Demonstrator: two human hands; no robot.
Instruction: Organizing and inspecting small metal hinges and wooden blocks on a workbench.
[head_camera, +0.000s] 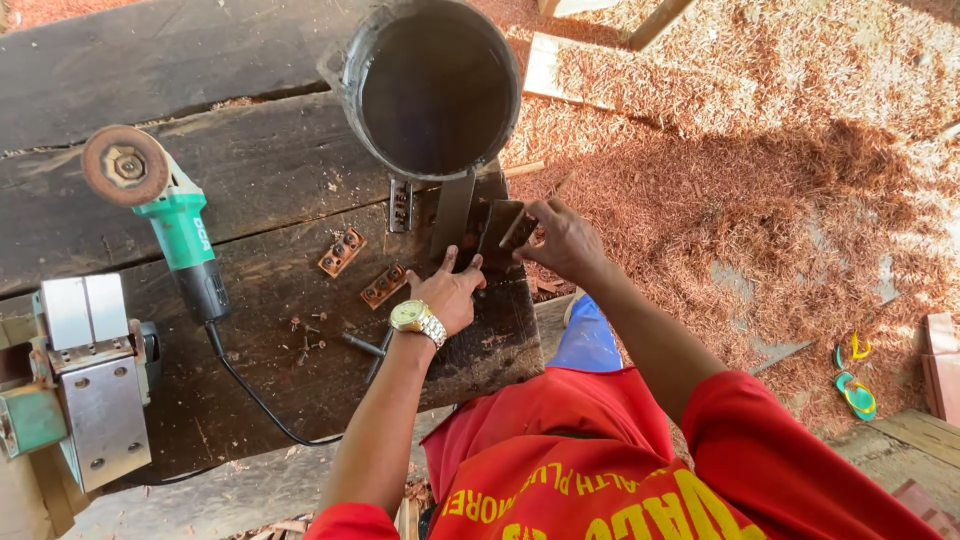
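Steadying looks like the whole business at the near corner of the dark plank bench; the left hand, a wristwatch on its wrist, lies palm-down with its fingers spread and pressed on a flat dark blade that rests just below the black bucket; the right hand is closed in a pinch on a thin pale stick-like piece, its tip touching the blade's face, though I cannot tell what that piece is; doing this well, I judge, means keeping the left palm's weight flat so the blade cannot rock, and keeping the right hand's strokes short and clear of the left thumb, since the two hands nearly touch. Around them lie two copper-coloured slotted plates, a dark perforated bracket, loose screws and a green angle grinder whose cord trails off the bench edge near the left forearm; an electric planer sits at the far left; the bucket crowds the work from above; reddish wood shavings cover the floor, with sandals lying well apart.
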